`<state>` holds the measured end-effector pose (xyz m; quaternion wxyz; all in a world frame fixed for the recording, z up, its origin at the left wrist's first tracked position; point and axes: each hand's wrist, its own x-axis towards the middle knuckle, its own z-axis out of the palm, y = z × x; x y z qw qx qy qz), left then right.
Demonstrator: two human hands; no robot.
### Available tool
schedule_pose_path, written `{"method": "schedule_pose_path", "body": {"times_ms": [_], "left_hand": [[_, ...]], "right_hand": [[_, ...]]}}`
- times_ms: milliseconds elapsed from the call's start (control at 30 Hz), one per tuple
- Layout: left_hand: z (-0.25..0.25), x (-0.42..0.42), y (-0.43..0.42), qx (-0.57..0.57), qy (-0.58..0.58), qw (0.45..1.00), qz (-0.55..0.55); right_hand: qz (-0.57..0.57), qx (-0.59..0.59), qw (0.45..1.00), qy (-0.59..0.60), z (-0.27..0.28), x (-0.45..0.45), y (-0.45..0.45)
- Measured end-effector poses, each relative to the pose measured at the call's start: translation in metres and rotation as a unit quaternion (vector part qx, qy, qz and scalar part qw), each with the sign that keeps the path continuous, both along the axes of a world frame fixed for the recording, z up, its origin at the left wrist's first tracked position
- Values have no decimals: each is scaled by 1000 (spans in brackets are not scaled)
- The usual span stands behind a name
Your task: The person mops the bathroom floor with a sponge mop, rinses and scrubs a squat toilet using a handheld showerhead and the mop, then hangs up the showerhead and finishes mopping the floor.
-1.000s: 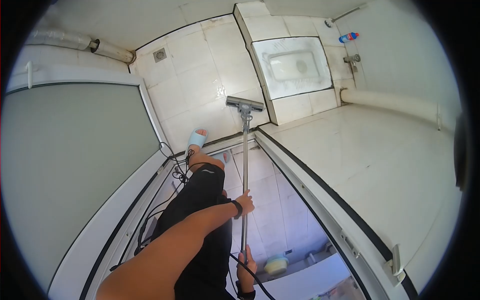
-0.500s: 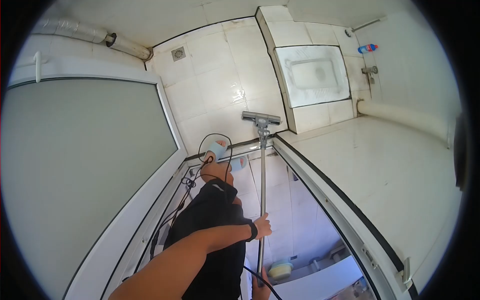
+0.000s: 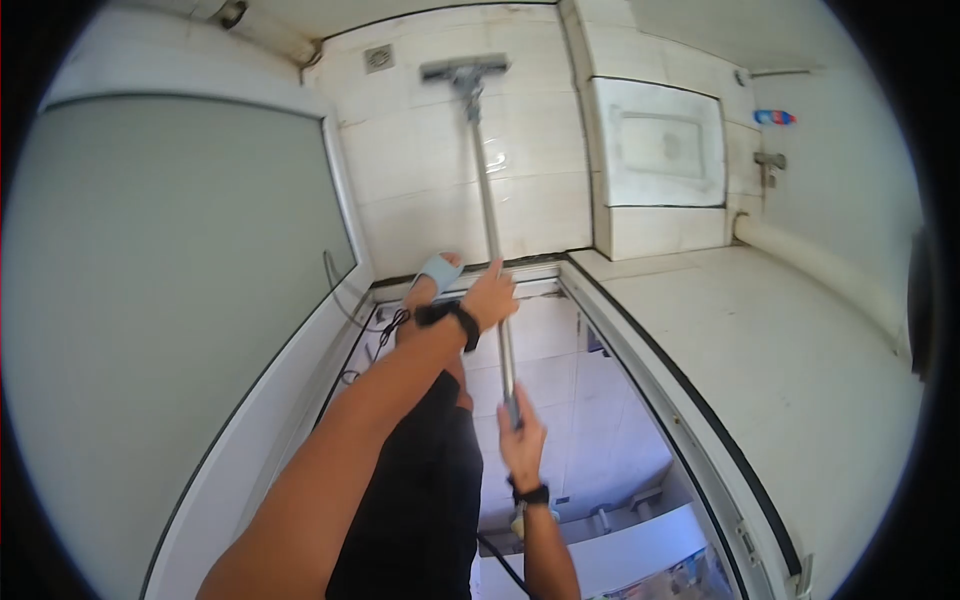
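Observation:
A mop [image 3: 487, 200] with a long metal pole reaches across the white tiled floor. Its wide grey head [image 3: 465, 68], slightly blurred, is at the far side, right of the floor drain [image 3: 379, 58]. Partway down the pole, by the door threshold, my left hand [image 3: 490, 296] is closed around it. Lower, my right hand [image 3: 522, 432] grips the dark end of the handle. Both wrists wear black bands. Just left of the pole, my foot in a light blue slipper [image 3: 440, 270] is at the threshold.
A frosted-panel door [image 3: 200, 220] stands open on the left. To the right is a raised tiled step with a white squat toilet [image 3: 665, 145]. A blue and red bottle [image 3: 774, 117], a tap [image 3: 770, 160] and a pipe [image 3: 815, 275] are beyond it. A black cable [image 3: 395, 325] hangs by my leg.
The mop head has moved from near the threshold to the far floor, and a little left. Both hands have gone forward with the pole, and my right hand has come further into view.

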<state>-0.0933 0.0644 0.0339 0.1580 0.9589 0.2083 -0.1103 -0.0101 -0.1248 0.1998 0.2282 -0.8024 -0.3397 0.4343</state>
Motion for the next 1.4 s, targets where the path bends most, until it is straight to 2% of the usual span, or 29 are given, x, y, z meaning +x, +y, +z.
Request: {"method": "schedule_pose_path", "body": {"times_ms": [100, 167, 333, 433, 533, 633, 767, 800, 833, 900, 967, 1000, 1067, 1133, 1233, 1267, 1333, 1400], "left_hand": [[-3, -15, 57, 37, 28, 999, 6], [-12, -19, 65, -8, -57, 993, 100], [-16, -24, 36, -51, -15, 988, 148], [-19, -19, 5, -29, -23, 985, 167], [-6, -1, -25, -70, 21, 988, 136], [-8, 24, -83, -81, -11, 988, 127], [5, 68, -197, -189, -41, 974, 119], [12, 79, -223, -208, -50, 972, 97], [21, 90, -253, -217, -75, 968, 100], [43, 107, -312, -215, -105, 965, 105], [60, 124, -369, -223, -93, 964, 110], [66, 128, -392, -230, -89, 965, 92], [70, 138, -429, -267, -51, 960, 62], [82, 143, -411, -310, 24, 950, 32], [63, 147, -397, -278, -1, 959, 48], [58, 146, -387, -261, -33, 962, 75], [49, 149, -361, -237, -62, 964, 107], [48, 150, -336, -240, -33, 962, 129]], "right_hand": [[-29, 8, 997, 64, -24, -9, 76], [-6, -33, 998, 43, -25, -15, 90], [-7, 1, 998, 66, -43, -28, 54], [-6, -55, 994, 93, -31, -20, 30], [32, -25, 998, 53, -5, -2, 1], [78, -4, 996, 30, 22, 27, -47], [82, -156, 984, 15, 76, 68, -123], [83, -118, 990, -1, 77, 81, -161], [107, -119, 986, -55, 92, 90, -183], [117, -149, 978, -91, 117, 106, -228], [119, -150, 977, -89, 119, 128, -304], [140, -167, 972, -84, 146, 118, -297], [92, -152, 982, -66, 129, 132, -368], [113, -126, 983, -68, 120, 141, -367], [127, -143, 978, -86, 96, 161, -367], [18, -117, 992, -33, 82, 160, -369], [144, -47, 986, -66, 76, 165, -315], [144, -67, 986, -42, 70, 164, -278]]}}
